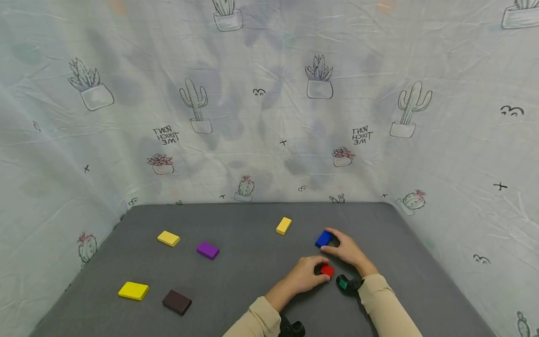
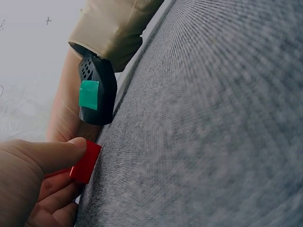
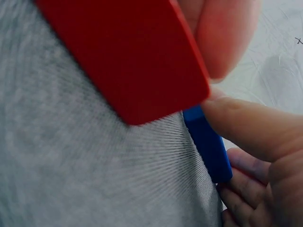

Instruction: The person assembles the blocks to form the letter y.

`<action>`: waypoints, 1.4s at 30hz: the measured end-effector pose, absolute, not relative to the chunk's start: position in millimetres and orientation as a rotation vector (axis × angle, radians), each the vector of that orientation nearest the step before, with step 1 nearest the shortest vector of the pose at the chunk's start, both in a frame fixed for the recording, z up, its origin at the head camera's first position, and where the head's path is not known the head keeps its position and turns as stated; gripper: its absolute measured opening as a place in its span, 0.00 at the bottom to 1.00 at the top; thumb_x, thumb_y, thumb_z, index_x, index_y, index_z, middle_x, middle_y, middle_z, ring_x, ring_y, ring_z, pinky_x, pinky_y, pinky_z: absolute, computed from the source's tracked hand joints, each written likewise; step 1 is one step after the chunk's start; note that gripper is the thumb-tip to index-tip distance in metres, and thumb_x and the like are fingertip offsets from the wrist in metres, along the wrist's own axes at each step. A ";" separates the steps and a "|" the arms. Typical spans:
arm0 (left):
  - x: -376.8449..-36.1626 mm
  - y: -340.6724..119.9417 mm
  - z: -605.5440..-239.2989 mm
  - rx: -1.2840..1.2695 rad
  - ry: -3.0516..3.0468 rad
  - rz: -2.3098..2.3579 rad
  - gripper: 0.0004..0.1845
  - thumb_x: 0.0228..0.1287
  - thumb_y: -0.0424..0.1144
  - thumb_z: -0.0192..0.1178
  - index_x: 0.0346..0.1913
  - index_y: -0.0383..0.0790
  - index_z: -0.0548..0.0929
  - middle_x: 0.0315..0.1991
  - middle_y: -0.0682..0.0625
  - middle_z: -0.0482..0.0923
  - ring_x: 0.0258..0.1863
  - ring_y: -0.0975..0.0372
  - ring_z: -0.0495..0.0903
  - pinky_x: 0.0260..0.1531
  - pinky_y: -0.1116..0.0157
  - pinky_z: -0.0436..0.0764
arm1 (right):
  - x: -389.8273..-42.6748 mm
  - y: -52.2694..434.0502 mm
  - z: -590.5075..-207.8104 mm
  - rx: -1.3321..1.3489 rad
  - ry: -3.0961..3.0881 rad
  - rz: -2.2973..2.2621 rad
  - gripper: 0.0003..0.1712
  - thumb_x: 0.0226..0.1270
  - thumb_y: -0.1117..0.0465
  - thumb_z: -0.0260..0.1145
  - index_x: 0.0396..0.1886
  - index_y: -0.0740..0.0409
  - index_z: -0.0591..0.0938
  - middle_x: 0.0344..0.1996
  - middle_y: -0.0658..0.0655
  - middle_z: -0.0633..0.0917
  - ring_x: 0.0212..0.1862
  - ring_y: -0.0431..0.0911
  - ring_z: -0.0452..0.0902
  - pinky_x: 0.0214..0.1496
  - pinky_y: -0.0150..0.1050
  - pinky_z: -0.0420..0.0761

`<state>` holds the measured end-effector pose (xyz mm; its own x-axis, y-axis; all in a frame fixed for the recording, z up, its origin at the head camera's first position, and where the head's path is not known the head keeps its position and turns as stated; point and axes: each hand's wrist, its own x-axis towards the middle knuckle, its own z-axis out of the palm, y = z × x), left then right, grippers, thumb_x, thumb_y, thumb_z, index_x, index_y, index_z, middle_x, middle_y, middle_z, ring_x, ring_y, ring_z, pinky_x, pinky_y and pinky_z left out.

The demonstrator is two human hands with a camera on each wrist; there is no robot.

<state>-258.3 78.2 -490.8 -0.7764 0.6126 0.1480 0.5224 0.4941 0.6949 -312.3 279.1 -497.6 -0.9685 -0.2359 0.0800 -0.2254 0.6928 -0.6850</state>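
My left hand (image 1: 304, 276) holds a small red rectangular block (image 1: 327, 270) between thumb and fingers, low over the grey table. In the left wrist view the thumb presses along one face of the red block (image 2: 86, 162), its edge close to the cloth. Just beyond, my right hand (image 1: 349, 250) pinches a blue block (image 1: 323, 238), thumb on the near side and fingers on the far side. From the right wrist, the red block (image 3: 128, 56) looms in front and partly covers the blue block (image 3: 210, 149).
Yellow blocks lie at the back middle (image 1: 284, 225), the back left (image 1: 169, 238) and the front left (image 1: 133, 290). A purple block (image 1: 208, 250) and a dark brown block (image 1: 177, 302) lie left of the hands. Behind the grey table (image 1: 244, 299) hangs a cactus-print cloth (image 1: 269, 117).
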 end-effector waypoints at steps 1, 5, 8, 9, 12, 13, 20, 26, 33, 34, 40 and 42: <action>-258.6 78.1 -490.8 1.000 2.618 1.144 0.21 0.60 0.42 0.65 0.56 0.39 0.80 0.54 0.50 0.81 0.54 0.65 0.77 0.54 0.70 0.75 | -312.7 278.9 -497.3 -0.389 2.876 -1.166 0.42 0.59 0.47 0.68 0.69 0.60 0.66 0.66 0.71 0.67 0.65 0.67 0.62 0.62 0.65 0.64; -259.4 78.3 -491.0 1.011 2.629 1.133 0.21 0.60 0.41 0.65 0.56 0.40 0.80 0.54 0.50 0.81 0.54 0.65 0.77 0.54 0.70 0.75 | -314.0 278.2 -497.3 -0.396 2.877 -1.163 0.42 0.59 0.47 0.68 0.69 0.60 0.66 0.66 0.71 0.67 0.65 0.67 0.63 0.62 0.65 0.65; -259.1 78.5 -491.1 1.017 2.632 1.130 0.21 0.60 0.41 0.65 0.56 0.39 0.80 0.53 0.50 0.81 0.54 0.65 0.78 0.53 0.70 0.76 | -314.8 278.1 -498.5 -0.419 2.882 -1.150 0.42 0.59 0.47 0.68 0.69 0.60 0.66 0.65 0.71 0.67 0.64 0.67 0.64 0.61 0.64 0.66; -258.9 78.6 -491.3 1.019 2.634 1.126 0.21 0.60 0.41 0.65 0.56 0.39 0.80 0.53 0.50 0.81 0.53 0.65 0.78 0.53 0.71 0.76 | -315.3 278.1 -499.1 -0.430 2.886 -1.140 0.42 0.60 0.47 0.68 0.69 0.61 0.66 0.65 0.71 0.67 0.64 0.67 0.64 0.61 0.64 0.66; -258.6 78.7 -491.6 1.014 2.640 1.108 0.21 0.60 0.42 0.65 0.56 0.40 0.80 0.53 0.50 0.81 0.53 0.66 0.78 0.52 0.71 0.76 | -316.8 278.5 -500.6 -0.458 2.893 -1.120 0.42 0.60 0.47 0.68 0.69 0.61 0.65 0.66 0.71 0.67 0.65 0.67 0.63 0.62 0.64 0.66; -258.5 78.7 -492.0 1.013 2.638 1.104 0.21 0.61 0.42 0.65 0.56 0.40 0.80 0.53 0.50 0.81 0.53 0.66 0.78 0.52 0.71 0.76 | -316.9 278.6 -501.3 -0.461 2.897 -1.112 0.42 0.60 0.47 0.67 0.69 0.61 0.65 0.66 0.71 0.66 0.65 0.67 0.63 0.62 0.64 0.66; -259.0 77.9 -493.4 1.013 2.646 1.102 0.20 0.61 0.42 0.65 0.55 0.41 0.80 0.53 0.52 0.81 0.53 0.67 0.78 0.52 0.71 0.76 | -317.0 276.2 -501.7 -0.441 2.889 -1.119 0.42 0.60 0.46 0.67 0.69 0.60 0.66 0.67 0.73 0.63 0.66 0.69 0.60 0.62 0.65 0.64; -261.2 77.9 -496.0 1.043 2.676 1.078 0.19 0.61 0.42 0.65 0.55 0.42 0.81 0.51 0.53 0.81 0.51 0.69 0.78 0.50 0.72 0.77 | -317.5 274.6 -502.1 -0.421 2.898 -1.109 0.42 0.60 0.46 0.67 0.69 0.59 0.66 0.68 0.72 0.63 0.67 0.69 0.60 0.63 0.65 0.64; -262.6 78.9 -496.6 1.071 2.697 1.080 0.18 0.61 0.42 0.65 0.53 0.41 0.81 0.50 0.53 0.82 0.48 0.69 0.79 0.47 0.73 0.77 | -319.3 273.5 -500.0 -0.378 2.904 -1.125 0.41 0.60 0.47 0.67 0.69 0.59 0.66 0.68 0.71 0.64 0.67 0.68 0.60 0.63 0.64 0.64; -262.7 79.1 -496.3 1.073 2.700 1.081 0.18 0.60 0.42 0.65 0.53 0.41 0.81 0.49 0.52 0.82 0.48 0.69 0.79 0.47 0.73 0.77 | -319.2 273.3 -500.0 -0.377 2.908 -1.118 0.41 0.60 0.46 0.68 0.69 0.59 0.66 0.67 0.71 0.64 0.67 0.68 0.61 0.63 0.64 0.65; -260.4 81.5 -494.6 1.070 2.744 1.042 0.19 0.59 0.46 0.65 0.52 0.42 0.82 0.47 0.54 0.83 0.42 0.72 0.79 0.41 0.76 0.76 | -317.7 273.2 -500.8 -0.371 2.916 -1.117 0.41 0.60 0.46 0.68 0.69 0.58 0.66 0.67 0.70 0.65 0.66 0.67 0.61 0.63 0.63 0.65; -259.1 82.3 -494.6 1.069 2.762 1.028 0.19 0.59 0.47 0.66 0.51 0.42 0.82 0.46 0.54 0.83 0.40 0.73 0.78 0.38 0.77 0.75 | -317.4 273.2 -501.0 -0.369 2.918 -1.117 0.41 0.60 0.46 0.68 0.69 0.58 0.66 0.67 0.70 0.65 0.67 0.67 0.61 0.63 0.63 0.65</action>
